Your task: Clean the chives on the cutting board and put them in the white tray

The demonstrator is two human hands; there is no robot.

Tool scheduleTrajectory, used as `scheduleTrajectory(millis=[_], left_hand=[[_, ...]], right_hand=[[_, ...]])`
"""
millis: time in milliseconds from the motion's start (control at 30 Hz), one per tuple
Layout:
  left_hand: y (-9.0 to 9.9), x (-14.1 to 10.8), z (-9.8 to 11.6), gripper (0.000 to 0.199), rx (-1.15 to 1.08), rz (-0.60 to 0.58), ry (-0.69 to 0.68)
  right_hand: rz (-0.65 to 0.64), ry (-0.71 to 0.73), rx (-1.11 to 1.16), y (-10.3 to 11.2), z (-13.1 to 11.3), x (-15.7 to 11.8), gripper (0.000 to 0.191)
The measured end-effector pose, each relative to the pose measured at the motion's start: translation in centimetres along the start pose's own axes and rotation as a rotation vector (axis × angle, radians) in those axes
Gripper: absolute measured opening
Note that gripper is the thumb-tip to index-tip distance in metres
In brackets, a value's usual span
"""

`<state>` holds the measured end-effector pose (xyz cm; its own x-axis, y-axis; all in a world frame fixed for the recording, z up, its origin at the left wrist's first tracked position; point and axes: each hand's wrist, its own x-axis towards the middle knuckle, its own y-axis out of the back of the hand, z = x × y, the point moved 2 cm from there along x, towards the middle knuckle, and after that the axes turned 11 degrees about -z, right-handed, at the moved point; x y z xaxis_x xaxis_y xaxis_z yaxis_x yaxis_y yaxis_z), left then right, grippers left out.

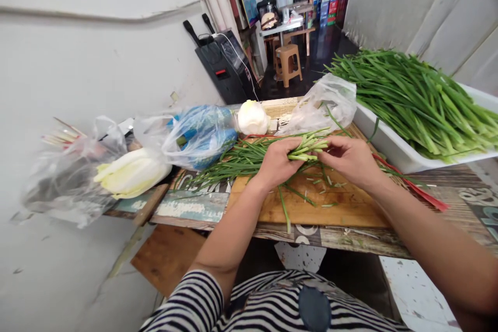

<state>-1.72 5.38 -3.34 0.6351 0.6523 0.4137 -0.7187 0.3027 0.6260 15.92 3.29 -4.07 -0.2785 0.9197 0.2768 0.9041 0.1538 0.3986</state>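
My left hand (278, 163) is closed round a bunch of garlic chives (241, 158), whose green leaves trail to the left over the cutting board and table. Their pale stem ends stick out to the right of the fist. At those ends my right hand (350, 160) has its thumb and fingers pinched together on the stems; exactly how many it grips is hidden. Beneath both hands lies a wooden cutting board (280, 207), scattered with short stem bits and a few loose leaves.
A white tub (408, 161) heaped with chives (420, 104) stands at right. Behind the board are a crumpled clear bag (327, 101) and a white cabbage (252, 118). Leftward lie a bagged blue bundle (206, 132), a napa cabbage (134, 172) and a knife handle (151, 205). Red strips (424, 194) lie at right.
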Motion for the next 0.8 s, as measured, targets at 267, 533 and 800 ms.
scheduleTrajectory(millis=[267,533,800], left_hand=[[0.2,0.0,0.4,0.007,0.078,-0.062,0.126],[0.5,-0.1,-0.5,0.017,-0.036,-0.047,0.193],[0.4,-0.2,-0.7,0.020,-0.081,-0.027,0.165]], right_hand=[[0.013,-0.052,-0.079,-0.2,0.3,0.1,0.016],[0.156,-0.156,-0.176,1.6,1.4,0.3,0.013],[0.072,-0.121,-0.689,3.3,2.4,0.2,0.026]])
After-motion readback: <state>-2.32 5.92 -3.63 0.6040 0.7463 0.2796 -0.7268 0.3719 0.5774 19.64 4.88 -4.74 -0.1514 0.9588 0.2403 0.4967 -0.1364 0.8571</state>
